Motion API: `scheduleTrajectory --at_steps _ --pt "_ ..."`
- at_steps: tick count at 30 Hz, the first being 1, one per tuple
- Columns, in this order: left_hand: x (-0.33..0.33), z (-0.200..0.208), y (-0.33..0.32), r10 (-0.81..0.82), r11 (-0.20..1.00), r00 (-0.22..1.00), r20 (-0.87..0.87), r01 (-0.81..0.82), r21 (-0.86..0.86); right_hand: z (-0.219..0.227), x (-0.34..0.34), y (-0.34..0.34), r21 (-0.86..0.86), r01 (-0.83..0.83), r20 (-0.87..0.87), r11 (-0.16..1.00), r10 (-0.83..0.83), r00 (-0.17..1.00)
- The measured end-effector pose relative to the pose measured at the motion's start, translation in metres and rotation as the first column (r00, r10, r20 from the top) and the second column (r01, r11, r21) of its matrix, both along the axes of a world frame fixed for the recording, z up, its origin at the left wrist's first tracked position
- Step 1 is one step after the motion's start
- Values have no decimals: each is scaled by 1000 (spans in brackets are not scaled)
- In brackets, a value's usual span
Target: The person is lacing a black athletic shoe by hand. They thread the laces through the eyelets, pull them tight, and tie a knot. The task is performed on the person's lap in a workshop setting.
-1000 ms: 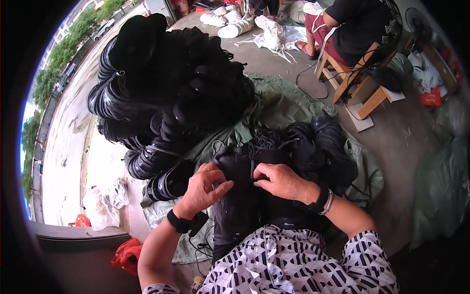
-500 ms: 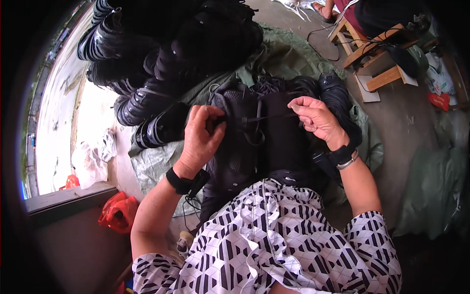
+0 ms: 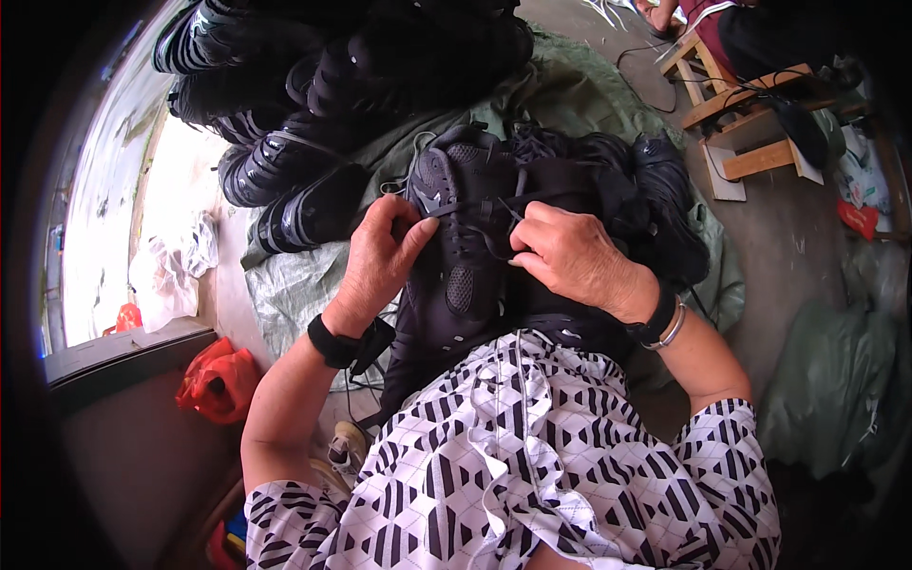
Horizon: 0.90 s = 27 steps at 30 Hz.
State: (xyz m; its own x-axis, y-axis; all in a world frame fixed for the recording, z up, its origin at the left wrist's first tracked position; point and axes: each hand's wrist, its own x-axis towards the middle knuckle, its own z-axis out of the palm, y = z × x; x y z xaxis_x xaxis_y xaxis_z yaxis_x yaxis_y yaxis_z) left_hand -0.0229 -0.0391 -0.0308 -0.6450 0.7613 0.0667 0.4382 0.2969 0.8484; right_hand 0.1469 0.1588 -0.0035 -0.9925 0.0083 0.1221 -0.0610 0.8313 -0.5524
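Note:
A black shoe upper (image 3: 463,249) with mesh panels lies over my lap, its toe toward me. A black shoelace (image 3: 475,202) runs across its lacing area between my hands. My left hand (image 3: 380,255) is closed at the upper's left side, thumb and forefinger pinching the lace. On the other side my right hand (image 3: 581,261) is closed, its fingertips pinched on the lace close to the eyelets. The exact grip of the right fingers is partly hidden. Other dark uppers (image 3: 665,190) lie just beyond and to the right.
Tall stacks of nested black shoe uppers (image 3: 294,157) stand at the far left on a green woven sheet (image 3: 560,81). A wooden stool (image 3: 750,157) stands far right, near another person's foot (image 3: 655,17). Red bag (image 3: 218,380) sits left, beside a low ledge (image 3: 133,359).
My right hand has come left and down, from holding the lace stretched out to pinching close to the shoe upper. The left hand stays at the upper's left side.

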Motion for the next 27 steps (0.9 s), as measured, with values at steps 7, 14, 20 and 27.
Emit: scheduleTrajectory --at_steps 7,14,20,27 --pt "-10 -9 -7 -74 997 986 150 73 12 -6 2 -1 47 -56 -48 997 59 997" --pt "-12 -1 0 22 967 918 -396 80 240 -10 -7 4 -63 75 -358 995 -92 929" --pt "-7 8 3 -84 990 819 568 2 144 -11 -17 5 -139 130 -293 982 -166 942" --pt "-10 4 3 -74 995 803 592 17 102 3 -8 19 -638 226 238 736 -90 967"
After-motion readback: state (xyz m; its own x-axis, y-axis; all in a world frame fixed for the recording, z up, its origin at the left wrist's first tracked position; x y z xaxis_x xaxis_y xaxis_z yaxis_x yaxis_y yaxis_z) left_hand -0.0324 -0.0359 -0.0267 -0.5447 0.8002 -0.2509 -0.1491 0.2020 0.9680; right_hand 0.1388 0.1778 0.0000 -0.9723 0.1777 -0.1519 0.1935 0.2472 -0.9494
